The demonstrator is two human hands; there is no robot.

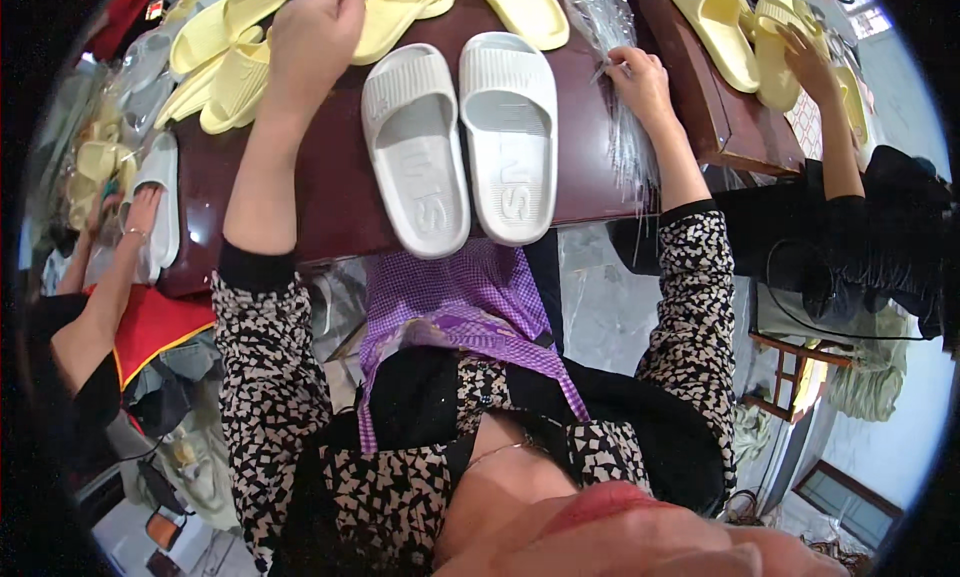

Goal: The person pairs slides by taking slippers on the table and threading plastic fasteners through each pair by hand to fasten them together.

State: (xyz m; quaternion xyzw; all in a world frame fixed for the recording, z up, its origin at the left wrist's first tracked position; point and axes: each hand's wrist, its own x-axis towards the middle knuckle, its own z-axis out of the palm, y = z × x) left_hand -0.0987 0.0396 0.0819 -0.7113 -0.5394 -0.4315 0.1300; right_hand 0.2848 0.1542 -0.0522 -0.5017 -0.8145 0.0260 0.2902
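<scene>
A pair of white slide slippers, the left slipper (415, 152) and the right slipper (510, 137), lies side by side before me, heels past the table's near edge. My left hand (318, 27) is closed above the table, left of the pair and beside some yellow slippers (393, 15). Its fingertips are turned away, so what they hold is hidden. My right hand (640, 82) pinches at a bundle of thin clear plastic strands (625, 142), which lies right of the white pair and hangs over the edge.
The dark red table (330, 167) carries more yellow slippers (230, 77) at left and a single one (525, 9) at the back. On the right, another person's hand (808, 65) touches yellow slippers (785, 47). At left, a co-worker's hand (143, 209) rests on a white slipper (163, 192).
</scene>
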